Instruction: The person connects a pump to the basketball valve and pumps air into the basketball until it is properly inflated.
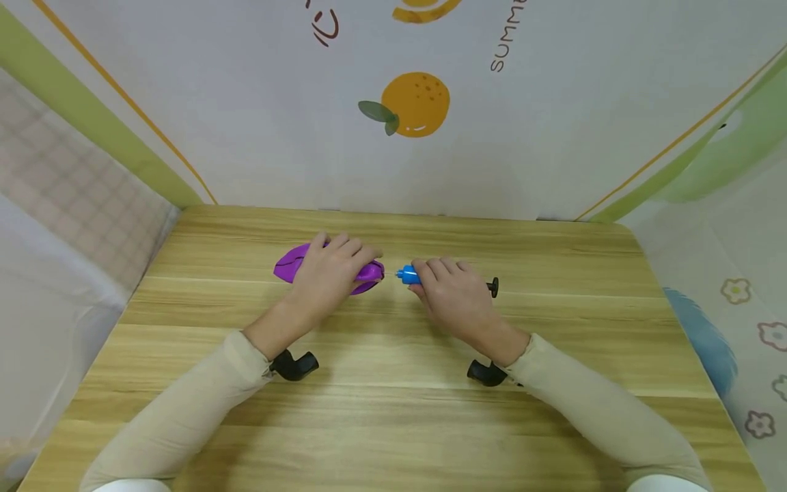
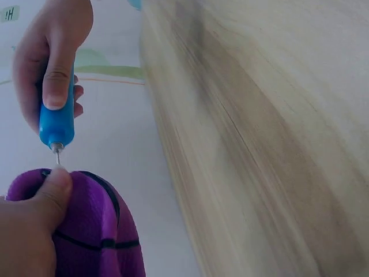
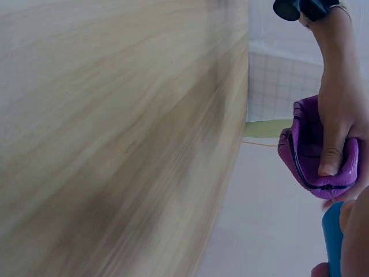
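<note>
Purple ball in left hand's grip, pump in right hand's grip, table sides distant.

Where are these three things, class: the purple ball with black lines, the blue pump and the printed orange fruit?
Purple ball point(image 2: 86, 213): left wrist view, on the purple surface between black lines.
Blue pump point(image 2: 59, 125): left wrist view, on its blue body near the needle.
Printed orange fruit point(image 1: 419, 104): head view, mid-fruit.

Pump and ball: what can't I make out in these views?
Head: barrel of the pump, mostly covered by the right hand.
Head: middle of the ball, covered by the left hand.
Left wrist: needle tip, lost at the left thumb.
Right wrist: pump's rear, cut off by the bottom edge.
</note>
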{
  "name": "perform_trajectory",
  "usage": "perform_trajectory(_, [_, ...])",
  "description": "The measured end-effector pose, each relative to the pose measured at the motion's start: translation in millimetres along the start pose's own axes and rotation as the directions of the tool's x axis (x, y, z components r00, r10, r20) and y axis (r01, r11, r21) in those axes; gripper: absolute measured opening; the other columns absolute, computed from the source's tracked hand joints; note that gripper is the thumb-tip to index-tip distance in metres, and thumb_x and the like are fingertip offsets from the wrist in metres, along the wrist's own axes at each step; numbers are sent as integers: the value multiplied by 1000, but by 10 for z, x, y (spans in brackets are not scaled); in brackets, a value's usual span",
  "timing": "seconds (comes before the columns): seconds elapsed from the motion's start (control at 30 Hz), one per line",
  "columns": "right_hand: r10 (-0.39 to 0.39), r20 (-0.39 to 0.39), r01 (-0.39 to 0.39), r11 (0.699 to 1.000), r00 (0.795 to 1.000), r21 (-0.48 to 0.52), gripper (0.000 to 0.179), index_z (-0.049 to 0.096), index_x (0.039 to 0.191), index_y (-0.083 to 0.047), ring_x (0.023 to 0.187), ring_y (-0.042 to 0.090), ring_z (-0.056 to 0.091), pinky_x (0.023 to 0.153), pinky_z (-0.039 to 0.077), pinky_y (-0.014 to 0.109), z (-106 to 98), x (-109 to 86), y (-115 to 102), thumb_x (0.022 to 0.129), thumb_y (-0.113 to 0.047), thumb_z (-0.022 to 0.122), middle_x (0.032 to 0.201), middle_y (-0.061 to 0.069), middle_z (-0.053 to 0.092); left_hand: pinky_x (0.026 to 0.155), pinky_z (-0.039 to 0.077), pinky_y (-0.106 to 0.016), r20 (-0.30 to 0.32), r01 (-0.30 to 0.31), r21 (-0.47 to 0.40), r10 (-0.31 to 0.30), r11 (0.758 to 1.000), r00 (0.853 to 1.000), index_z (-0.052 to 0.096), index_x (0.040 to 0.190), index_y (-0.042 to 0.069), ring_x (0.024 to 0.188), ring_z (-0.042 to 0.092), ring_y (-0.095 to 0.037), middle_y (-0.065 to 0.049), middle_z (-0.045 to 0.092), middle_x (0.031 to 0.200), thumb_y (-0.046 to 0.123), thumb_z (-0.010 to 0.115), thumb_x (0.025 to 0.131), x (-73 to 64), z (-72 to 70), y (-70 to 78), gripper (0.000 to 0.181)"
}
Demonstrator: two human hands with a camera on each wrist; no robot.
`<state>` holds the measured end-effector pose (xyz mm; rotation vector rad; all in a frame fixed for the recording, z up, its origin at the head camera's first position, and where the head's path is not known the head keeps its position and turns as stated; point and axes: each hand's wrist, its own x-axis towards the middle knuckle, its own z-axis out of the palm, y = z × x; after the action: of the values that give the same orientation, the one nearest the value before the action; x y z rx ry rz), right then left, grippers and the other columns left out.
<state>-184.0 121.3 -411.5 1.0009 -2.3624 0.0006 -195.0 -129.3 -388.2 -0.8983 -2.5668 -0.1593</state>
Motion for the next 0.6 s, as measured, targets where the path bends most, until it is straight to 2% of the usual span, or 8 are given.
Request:
perform_trajectory(0.17, [25, -16, -24, 999, 1000, 43, 39, 65, 122, 1, 95, 27, 71, 74, 58, 38, 14, 8, 1, 101, -33, 63, 104, 12, 72, 85, 46, -46, -25, 16, -84, -18, 996, 1000, 74, 106, 17, 96, 62, -24, -2, 72, 101, 8, 87, 79, -13, 10, -47, 32])
perform_trajectory(0.33, [45, -42, -42, 996, 998, 79, 45, 65, 122, 1, 95, 28, 71, 74, 58, 40, 24, 8, 0, 109, -37, 43, 103, 12, 72, 87, 46, -47, -58, -8, -117, 1, 993, 998, 75, 101, 14, 96, 63, -25, -2, 73, 101, 0, 85, 76, -11, 5, -66, 31])
perform_trajectory(0.4, [46, -51, -41, 995, 998, 87, 48, 65, 122, 1, 95, 28, 71, 74, 58, 40, 19, 13, -2, 110, -37, 39, 102, 12, 72, 87, 47, -46, -79, -21, -129, 11, 991, 997, 75, 101, 13, 96, 63, -25, -2, 74, 99, -1, 85, 74, -10, 2, -72, 32])
perform_trajectory(0.47, [45, -64, -39, 995, 997, 89, 44, 65, 122, 1, 94, 29, 71, 75, 59, 41, 9, 25, -1, 109, -36, 44, 102, 13, 72, 86, 47, -45, -108, -36, -140, 21, 989, 994, 75, 101, 12, 96, 64, -26, -3, 74, 98, -3, 84, 73, -6, -2, -77, 33])
perform_trajectory(0.6, [20, -99, -15, 999, 995, 51, 38, 67, 120, 2, 93, 30, 71, 78, 59, 42, -25, 65, 4, 100, -30, 66, 101, 14, 72, 84, 48, -45, -162, -75, -137, 52, 988, 985, 75, 100, 12, 93, 65, -26, -3, 74, 96, -5, 82, 73, 4, -20, -75, 33])
